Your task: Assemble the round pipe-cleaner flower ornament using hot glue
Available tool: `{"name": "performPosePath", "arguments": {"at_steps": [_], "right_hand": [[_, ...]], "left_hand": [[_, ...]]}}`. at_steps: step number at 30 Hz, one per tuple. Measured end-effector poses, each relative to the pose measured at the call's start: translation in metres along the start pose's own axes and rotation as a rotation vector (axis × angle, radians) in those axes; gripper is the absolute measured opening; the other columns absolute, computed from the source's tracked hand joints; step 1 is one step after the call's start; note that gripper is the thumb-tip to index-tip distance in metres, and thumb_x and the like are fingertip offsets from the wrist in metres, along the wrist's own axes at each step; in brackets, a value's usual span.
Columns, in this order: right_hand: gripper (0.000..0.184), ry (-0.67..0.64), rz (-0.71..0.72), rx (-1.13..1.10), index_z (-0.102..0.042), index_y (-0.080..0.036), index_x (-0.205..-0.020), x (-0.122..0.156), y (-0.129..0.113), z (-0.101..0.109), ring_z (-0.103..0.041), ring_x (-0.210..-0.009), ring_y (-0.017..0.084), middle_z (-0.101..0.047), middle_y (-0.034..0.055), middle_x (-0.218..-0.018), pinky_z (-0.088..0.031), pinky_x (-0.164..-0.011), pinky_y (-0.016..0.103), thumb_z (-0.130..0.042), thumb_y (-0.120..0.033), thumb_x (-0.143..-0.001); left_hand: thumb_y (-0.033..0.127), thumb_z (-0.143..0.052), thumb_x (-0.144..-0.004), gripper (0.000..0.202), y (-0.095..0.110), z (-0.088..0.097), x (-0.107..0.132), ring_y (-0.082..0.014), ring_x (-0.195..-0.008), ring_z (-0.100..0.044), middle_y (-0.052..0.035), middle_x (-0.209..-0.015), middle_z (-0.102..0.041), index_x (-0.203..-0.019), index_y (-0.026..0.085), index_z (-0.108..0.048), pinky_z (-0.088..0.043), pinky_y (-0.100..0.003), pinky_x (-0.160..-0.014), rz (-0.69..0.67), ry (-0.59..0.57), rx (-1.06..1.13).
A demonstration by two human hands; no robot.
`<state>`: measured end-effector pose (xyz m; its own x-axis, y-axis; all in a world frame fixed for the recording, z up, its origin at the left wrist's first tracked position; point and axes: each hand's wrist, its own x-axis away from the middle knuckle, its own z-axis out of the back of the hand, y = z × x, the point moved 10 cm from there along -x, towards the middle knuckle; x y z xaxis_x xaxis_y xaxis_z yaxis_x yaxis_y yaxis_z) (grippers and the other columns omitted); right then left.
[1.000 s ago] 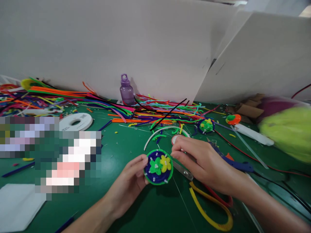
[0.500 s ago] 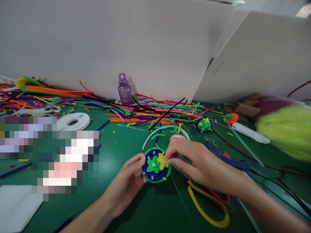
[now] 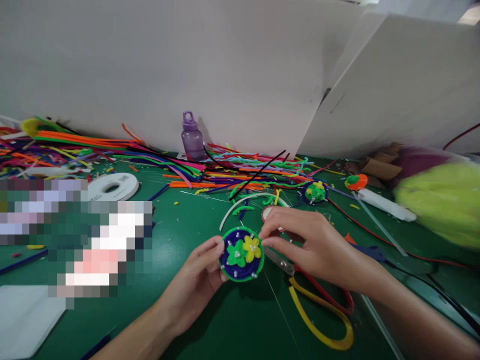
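Note:
My left hand (image 3: pixel 198 272) is closed on the left edge of a round pipe-cleaner disc (image 3: pixel 243 272), dark blue with a green rim and small pearly beads. On the disc's face sit a green flower (image 3: pixel 236 253) and a yellow flower (image 3: pixel 252 248), side by side. My right hand (image 3: pixel 296 237) has thumb and forefinger pinched together at the disc's right rim, beside the yellow flower; whatever may be between them is hidden. Scissors (image 3: pixel 324 305) with yellow and red handles lie under my right hand.
A similar flower disc (image 3: pixel 315 192) lies farther back. Several pipe cleaners (image 3: pixel 225 175) and a purple bottle (image 3: pixel 193 142) line the wall. A white spool (image 3: pixel 116 187) rests left, a partly covered blue glue gun (image 3: pixel 367 252) right, near a yellow-green bundle (image 3: pixel 442 200).
My right hand's fingertips have drawn slightly right, off the yellow flower's petal to the rim. More of the scissors shows beneath that hand. My left hand keeps its hold on the disc.

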<state>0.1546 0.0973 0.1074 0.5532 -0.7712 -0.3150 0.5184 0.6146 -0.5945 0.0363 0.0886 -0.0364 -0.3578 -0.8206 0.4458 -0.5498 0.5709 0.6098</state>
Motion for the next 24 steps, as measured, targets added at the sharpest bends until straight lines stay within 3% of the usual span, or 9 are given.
{"name": "performPosePath", "arguments": {"at_steps": [9,17,24], "right_hand": [[0.010,-0.109,-0.206,-0.042,-0.060,-0.024,-0.094,0.001,0.024,-0.015,-0.056,-0.081,0.011,-0.064,-0.0033,-0.092,-0.040,-0.069,0.024,-0.058,-0.029,-0.085],[0.011,-0.089,-0.207,-0.053,-0.058,-0.022,-0.093,0.000,0.022,-0.013,-0.056,-0.076,0.011,-0.064,-0.0024,-0.088,-0.041,-0.066,0.024,-0.059,-0.031,-0.085],[0.015,-0.090,-0.204,-0.018,-0.056,-0.023,-0.100,0.003,0.020,-0.011,-0.057,-0.077,0.013,-0.064,-0.0001,-0.090,-0.042,-0.065,0.025,-0.054,-0.031,-0.088]], "left_hand": [[0.023,-0.066,-0.079,0.012,0.001,-0.004,-0.003,-0.0090,-0.065,-0.054,-0.0014,-0.079,-0.062,-0.089,0.017,-0.067,-0.045,-0.021,-0.063,-0.016,-0.078,-0.042],[0.024,-0.065,-0.080,0.011,0.000,-0.005,0.000,-0.0084,-0.065,-0.051,-0.0017,-0.081,-0.060,-0.088,0.017,-0.066,-0.041,-0.020,-0.059,-0.032,-0.088,-0.097],[0.027,-0.067,-0.078,0.012,0.003,-0.005,0.000,-0.0077,-0.061,-0.048,0.0006,-0.071,-0.054,-0.079,0.016,-0.064,-0.040,-0.019,-0.058,-0.052,-0.074,-0.138]]}}
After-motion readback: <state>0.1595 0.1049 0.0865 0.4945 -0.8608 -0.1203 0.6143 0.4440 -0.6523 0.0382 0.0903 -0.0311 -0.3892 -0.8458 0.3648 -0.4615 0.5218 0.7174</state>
